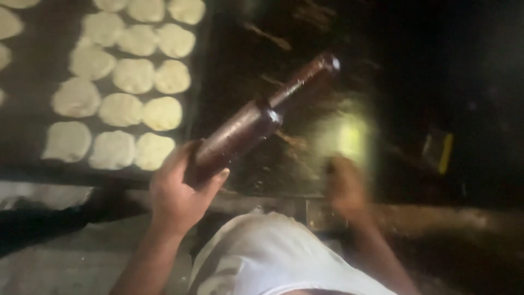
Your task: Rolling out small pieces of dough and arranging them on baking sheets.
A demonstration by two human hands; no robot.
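1. The left hand [177, 191] is closed around the lower end of a dark wooden rolling pin [256, 120], fingers wrapped over the thick barrel, thumb along its underside.
2. The rolling pin rises from that fist toward 1 o'clock, its narrow handle at the far tip, lifted clear of the dark work board [305, 147] beneath.
3. It looks stiff, solid and fairly heavy for one hand; the wood shines a little, so it may be slick. The thick barrel near the hand seems the surest hold, the thin handle less steady.
4. The right hand [346, 188], at 3 o'clock from the left, is blurred; I cannot tell whether it is open or closed, or holds anything.
5. At 10 o'clock, pale flat dough rounds [134, 76] lie in rows on a dark tray [33, 60]; these look soft and easily torn.
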